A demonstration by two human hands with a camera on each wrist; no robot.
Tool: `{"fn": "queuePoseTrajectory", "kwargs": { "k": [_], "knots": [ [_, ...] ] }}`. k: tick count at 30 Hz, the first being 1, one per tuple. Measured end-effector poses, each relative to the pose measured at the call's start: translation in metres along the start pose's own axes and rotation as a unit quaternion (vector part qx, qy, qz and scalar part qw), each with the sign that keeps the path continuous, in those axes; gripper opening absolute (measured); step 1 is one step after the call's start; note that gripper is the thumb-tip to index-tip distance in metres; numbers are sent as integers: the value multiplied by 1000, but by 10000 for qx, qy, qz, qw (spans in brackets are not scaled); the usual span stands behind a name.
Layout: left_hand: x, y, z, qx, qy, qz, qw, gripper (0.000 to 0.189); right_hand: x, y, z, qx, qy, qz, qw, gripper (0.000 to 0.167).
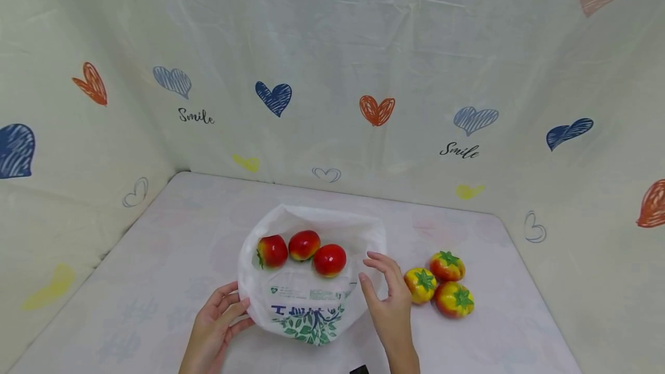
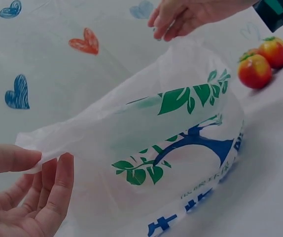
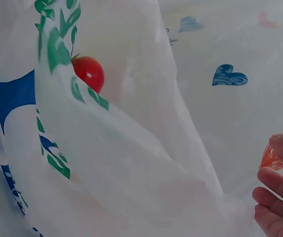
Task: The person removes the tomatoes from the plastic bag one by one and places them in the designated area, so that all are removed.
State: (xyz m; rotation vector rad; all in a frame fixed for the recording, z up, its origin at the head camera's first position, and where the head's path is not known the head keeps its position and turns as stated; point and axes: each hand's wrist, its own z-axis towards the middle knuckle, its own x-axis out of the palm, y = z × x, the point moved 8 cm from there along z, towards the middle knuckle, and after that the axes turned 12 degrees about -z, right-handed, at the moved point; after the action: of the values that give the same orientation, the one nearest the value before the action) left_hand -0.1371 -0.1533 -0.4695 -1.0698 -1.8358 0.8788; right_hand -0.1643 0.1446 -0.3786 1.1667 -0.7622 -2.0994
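Observation:
A white plastic bag (image 1: 363, 299) with green leaf and blue lettering print stands with its mouth wide open. Three glossy red tomatoes (image 1: 329, 260) lie inside it; one tomato (image 3: 88, 74) also shows past the bag's edge in the right wrist view. My left hand (image 1: 214, 323) pinches the bag's left rim between thumb and fingers, as the left wrist view shows closely. At the right rim, my right hand (image 1: 388, 299) is raised with thumb and fingers spread apart, holding nothing. Just right of it sit three red-and-yellow tomatoes (image 1: 455, 299) with green star-shaped tops, grouped together.
A pale cloth covers the table (image 1: 171, 258). Behind and at both sides hangs a white curtain (image 1: 322, 62) printed with hearts. A small black object (image 1: 359, 370) shows at the bottom edge, and a dark wrist device (image 2: 278, 19) sits on my right wrist.

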Motion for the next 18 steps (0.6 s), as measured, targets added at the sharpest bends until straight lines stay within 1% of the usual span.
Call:
{"fn": "queuePoseTrajectory", "kwargs": {
  "k": [3, 6, 10, 11, 14, 18],
  "knots": [
    [0, 0, 0, -23, -33, 27, 10000, 55, 6, 7, -3, -226, 6, -10, 9997, 23],
    [1, 0, 1, -15, -33, 38, 10000, 56, 15, 10, -6, -381, 181, 39, 9991, 24],
    [1, 0, 0, 27, -5, 34, 10000, 60, 32, 8, -6, -379, 646, 73, 9972, 27],
    [1, 0, 0, 8, -33, 32, 10000, 58, 36, 7, -6, -380, 759, 74, 9964, 28],
    [1, -1, 0, 24, -23, 4, 10000, 58, 48, 6, -5, -527, 1074, -46, 9928, 31],
    [2, -2, 0, 100, 2, -62, 9999, 57, 59, 6, -2, -803, 1378, -239, 9869, 34]
  ]
}}
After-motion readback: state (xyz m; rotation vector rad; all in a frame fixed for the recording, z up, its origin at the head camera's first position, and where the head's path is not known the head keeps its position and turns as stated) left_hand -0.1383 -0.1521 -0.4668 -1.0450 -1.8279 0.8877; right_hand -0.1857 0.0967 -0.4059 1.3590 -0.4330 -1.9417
